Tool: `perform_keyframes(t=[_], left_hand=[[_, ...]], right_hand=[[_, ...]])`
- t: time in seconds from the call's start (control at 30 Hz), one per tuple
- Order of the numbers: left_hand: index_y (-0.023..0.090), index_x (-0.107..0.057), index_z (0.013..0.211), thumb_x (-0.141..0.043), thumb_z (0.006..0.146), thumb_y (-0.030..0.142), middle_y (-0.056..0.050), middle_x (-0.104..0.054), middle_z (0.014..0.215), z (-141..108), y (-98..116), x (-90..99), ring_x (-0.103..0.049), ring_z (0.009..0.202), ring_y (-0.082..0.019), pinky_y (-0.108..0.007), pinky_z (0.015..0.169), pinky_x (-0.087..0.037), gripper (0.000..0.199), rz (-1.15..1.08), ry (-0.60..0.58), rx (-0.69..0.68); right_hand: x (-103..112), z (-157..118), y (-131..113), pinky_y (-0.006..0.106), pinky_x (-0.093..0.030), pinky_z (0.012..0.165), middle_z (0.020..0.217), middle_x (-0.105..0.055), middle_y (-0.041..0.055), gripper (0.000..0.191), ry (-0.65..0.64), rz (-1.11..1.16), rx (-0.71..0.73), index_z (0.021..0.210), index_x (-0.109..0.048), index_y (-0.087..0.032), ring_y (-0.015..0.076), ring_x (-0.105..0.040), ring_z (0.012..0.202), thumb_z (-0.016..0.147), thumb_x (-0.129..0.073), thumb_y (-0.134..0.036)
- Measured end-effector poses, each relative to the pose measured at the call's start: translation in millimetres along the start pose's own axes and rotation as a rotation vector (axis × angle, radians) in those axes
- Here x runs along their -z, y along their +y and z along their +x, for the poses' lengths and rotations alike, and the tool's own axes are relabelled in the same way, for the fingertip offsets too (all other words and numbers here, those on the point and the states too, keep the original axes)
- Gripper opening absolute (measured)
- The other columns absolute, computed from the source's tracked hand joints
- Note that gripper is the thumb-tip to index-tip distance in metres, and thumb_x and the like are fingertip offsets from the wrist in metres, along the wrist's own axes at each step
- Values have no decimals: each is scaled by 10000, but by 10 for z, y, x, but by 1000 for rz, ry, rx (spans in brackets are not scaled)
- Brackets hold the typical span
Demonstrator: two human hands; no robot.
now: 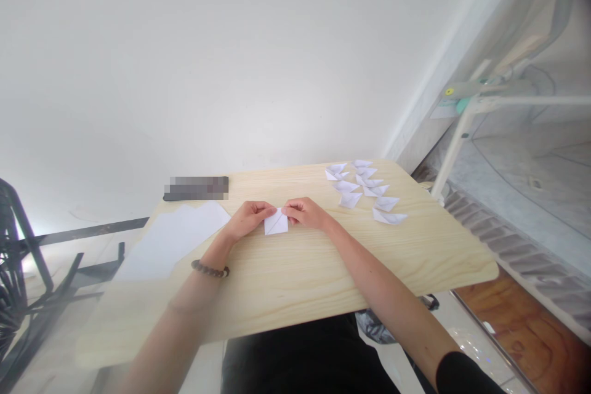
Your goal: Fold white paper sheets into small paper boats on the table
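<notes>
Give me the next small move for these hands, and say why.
Perhaps press the folded paper flatter with the right hand while the left hand steadies it: both hands pinch it near its far edge, giving control, and a diagonal line visibly crosses its face.

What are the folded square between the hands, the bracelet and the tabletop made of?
The folded square: probably plain white paper, matte, judging by its flatness and sharp diagonal line. The bracelet: dull brown and beaded, perhaps wood, though the picture leaves that open. The tabletop: pale, smooth, with wood-like grain, so either wood or a wood-look laminate.
</notes>
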State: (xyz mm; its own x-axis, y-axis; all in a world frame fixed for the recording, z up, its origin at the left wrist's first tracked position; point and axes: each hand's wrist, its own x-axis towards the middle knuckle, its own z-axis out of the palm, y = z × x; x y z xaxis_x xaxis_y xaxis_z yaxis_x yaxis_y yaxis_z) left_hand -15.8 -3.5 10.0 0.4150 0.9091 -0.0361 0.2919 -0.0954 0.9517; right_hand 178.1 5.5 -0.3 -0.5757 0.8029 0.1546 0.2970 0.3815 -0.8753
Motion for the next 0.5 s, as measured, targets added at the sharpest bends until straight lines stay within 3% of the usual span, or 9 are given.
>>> perform_keyframes(t=[0.23,0.5], left_hand=[[110,-617,785,-532,712,387,-38,-627,702,-17,14,-3,-528,603,-125,-220,541,-377,298,1,-53,-6],[116,-607,749,-533,714,381,-22,-612,668,-17,30,-2,-519,596,-117,-215,541,-373,277,5,-85,-5]], right_hand=[[-10,-8,-8,184,-354,530,590,-530,-12,279,-35,7,15,668,-533,-137,73,-462,539,784,-425,-366],[-5,-1,2,187,-341,526,576,-509,-21,228,-34,44,5,656,-535,-135,72,-444,533,774,-421,-294]])
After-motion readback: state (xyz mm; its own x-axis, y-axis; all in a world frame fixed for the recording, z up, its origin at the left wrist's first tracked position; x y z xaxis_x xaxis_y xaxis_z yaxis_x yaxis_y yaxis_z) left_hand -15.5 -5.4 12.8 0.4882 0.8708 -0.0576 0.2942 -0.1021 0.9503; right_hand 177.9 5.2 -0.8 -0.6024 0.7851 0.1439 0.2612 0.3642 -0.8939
